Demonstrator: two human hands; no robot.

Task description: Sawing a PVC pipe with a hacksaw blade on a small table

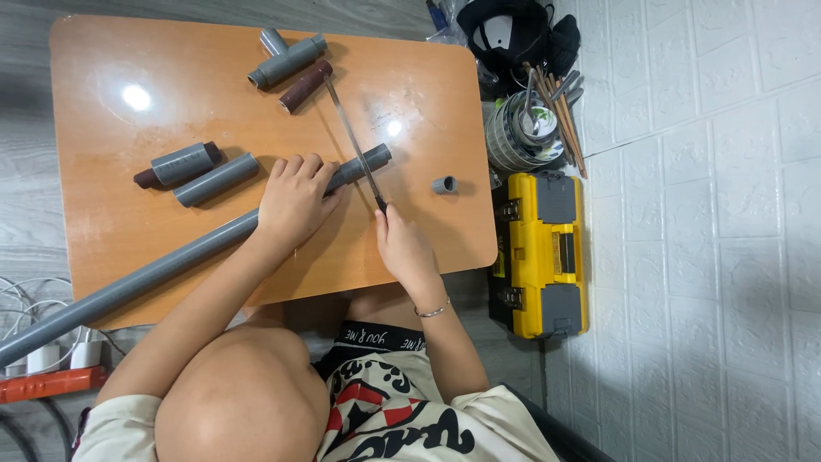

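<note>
- The left hand (pixel 295 201) presses its fingers down around a long grey pipe (pixel 162 265) lying across the worktop (pixel 120 231).
- The right hand (pixel 404 248) has its fingers wrapped tight on a thin saw blade (pixel 351 137), which crosses the pipe near its end.
- A small cut grey ring (pixel 444 184) sits nearby.

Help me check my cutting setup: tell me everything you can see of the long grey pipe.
The long grey pipe looks like smooth plastic, round and straight. It lies slantwise across the wooden table, its lower end jutting past the table's edge at lower left, its upper end near the middle. The left hand presses on it near that end. The thin saw blade, held by the right hand, crosses it just beyond the fingers.
</note>
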